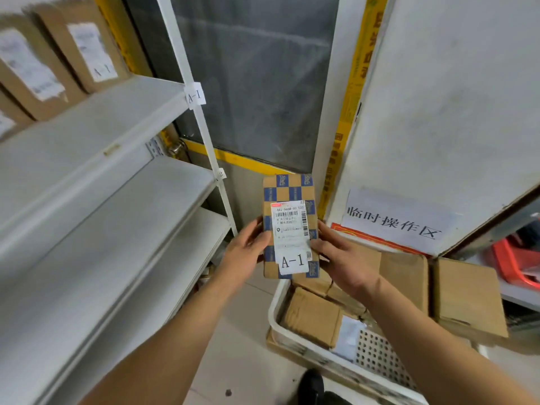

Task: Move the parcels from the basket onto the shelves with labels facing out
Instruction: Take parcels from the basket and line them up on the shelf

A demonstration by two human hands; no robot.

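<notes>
Both forearms reach up from the bottom edge, left hand (248,252) and right hand (342,258) pinching the checkered parcel (289,226) by its sides, upright above the white basket (295,343) with its A-1 label facing the camera. Looks like the sorting step — next it probably goes onto the top shelf (122,112) tagged A-1, label kept outward, beside the brown parcels (58,59) already there.

Head camera looks down, close over basket (292,337).
</notes>
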